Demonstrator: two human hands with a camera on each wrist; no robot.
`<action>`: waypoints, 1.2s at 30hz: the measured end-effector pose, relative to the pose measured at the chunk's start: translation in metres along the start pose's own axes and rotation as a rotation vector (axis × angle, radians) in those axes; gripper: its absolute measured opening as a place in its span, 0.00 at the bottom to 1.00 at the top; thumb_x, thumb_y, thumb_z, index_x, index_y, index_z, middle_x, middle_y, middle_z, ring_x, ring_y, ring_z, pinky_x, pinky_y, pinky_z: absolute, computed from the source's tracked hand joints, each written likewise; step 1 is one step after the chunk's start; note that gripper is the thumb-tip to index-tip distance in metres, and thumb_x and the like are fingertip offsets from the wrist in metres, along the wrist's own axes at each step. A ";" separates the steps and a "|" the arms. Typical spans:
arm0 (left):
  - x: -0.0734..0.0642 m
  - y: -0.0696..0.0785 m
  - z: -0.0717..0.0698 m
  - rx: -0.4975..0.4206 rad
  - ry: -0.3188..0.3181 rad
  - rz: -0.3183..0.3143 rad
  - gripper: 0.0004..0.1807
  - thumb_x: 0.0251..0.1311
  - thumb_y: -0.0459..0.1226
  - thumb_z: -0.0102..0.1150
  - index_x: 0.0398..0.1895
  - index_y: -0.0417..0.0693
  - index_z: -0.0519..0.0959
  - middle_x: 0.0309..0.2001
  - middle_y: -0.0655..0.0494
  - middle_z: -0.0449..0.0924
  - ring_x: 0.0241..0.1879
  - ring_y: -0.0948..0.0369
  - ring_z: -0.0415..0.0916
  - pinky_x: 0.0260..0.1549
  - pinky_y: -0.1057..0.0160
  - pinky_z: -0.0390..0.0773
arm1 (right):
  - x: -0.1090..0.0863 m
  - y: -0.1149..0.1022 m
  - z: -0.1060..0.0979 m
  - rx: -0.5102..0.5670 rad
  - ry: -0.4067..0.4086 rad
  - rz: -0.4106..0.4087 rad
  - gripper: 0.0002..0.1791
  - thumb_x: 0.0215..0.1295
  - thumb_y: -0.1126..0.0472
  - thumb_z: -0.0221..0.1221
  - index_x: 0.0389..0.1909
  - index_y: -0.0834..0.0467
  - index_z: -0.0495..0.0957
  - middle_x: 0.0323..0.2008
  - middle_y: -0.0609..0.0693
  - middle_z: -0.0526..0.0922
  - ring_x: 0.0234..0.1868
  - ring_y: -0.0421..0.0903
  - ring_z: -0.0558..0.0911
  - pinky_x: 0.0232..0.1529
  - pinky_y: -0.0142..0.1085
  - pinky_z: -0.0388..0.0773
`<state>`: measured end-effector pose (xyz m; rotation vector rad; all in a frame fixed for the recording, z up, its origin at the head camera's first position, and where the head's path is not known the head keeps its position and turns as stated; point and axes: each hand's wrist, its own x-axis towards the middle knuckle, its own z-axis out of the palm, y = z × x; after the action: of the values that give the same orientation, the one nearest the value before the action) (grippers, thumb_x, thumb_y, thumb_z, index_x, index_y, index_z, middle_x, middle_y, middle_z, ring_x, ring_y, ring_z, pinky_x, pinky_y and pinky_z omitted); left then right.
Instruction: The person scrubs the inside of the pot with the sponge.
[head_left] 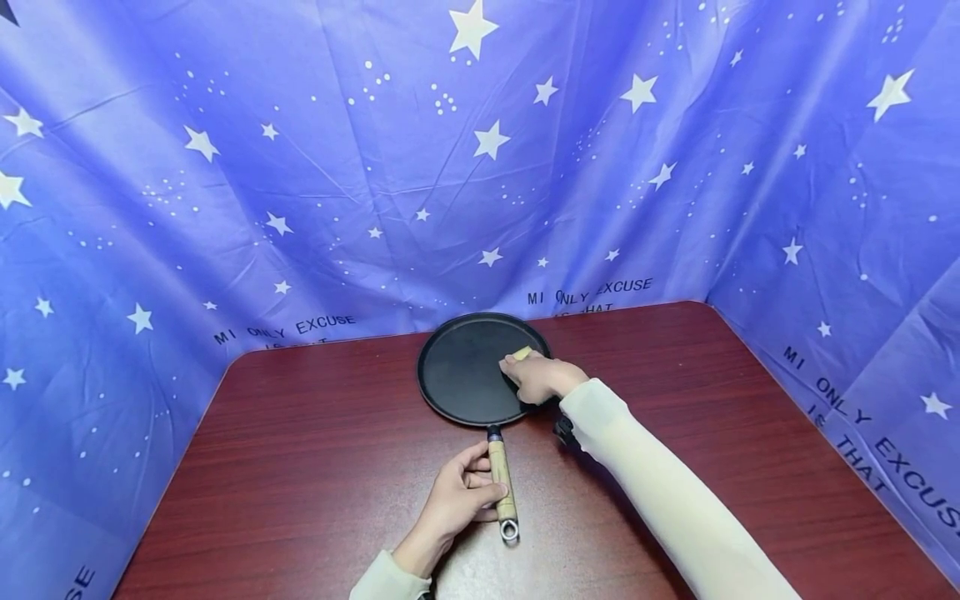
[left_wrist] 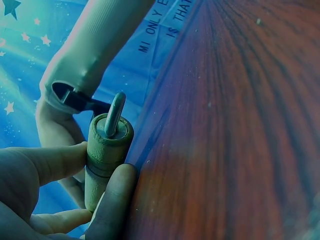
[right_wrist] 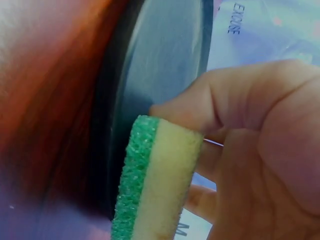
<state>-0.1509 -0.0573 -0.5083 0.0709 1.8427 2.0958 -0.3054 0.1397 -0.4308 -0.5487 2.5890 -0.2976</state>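
Note:
A round black frying pan (head_left: 465, 367) lies near the table's far edge, its wooden handle (head_left: 504, 487) pointing toward me. My left hand (head_left: 461, 496) grips that handle between thumb and fingers; in the left wrist view the handle's end (left_wrist: 107, 145) carries a metal hanging ring (left_wrist: 116, 114). Over the pan's right side, my right hand (head_left: 542, 377) pinches a sponge (head_left: 522, 354). Seen from the right wrist, the sponge (right_wrist: 160, 180) has a yellow body and a green scouring layer, which faces the pan (right_wrist: 162, 50). Whether it touches the pan surface I cannot tell.
The pan stands on a dark red wood-grain table (head_left: 315, 467). Blue cloth (head_left: 337, 167) with white stars and black lettering hangs behind the table and along both sides. A black strap (head_left: 564, 429) sits at the right wrist, by the pale sleeve (head_left: 660, 475).

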 end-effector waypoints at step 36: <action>0.000 0.000 -0.001 0.021 -0.007 -0.014 0.46 0.57 0.23 0.70 0.78 0.27 0.58 0.55 0.41 0.71 0.38 0.60 0.82 0.27 0.60 0.92 | -0.009 -0.055 0.027 -0.092 -0.073 -0.249 0.42 0.70 0.75 0.54 0.83 0.51 0.59 0.83 0.47 0.56 0.84 0.55 0.48 0.85 0.52 0.51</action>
<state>-0.1514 -0.0578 -0.5082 0.0706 1.8557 2.0643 -0.2671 0.0913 -0.4336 -0.9016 2.4742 -0.2355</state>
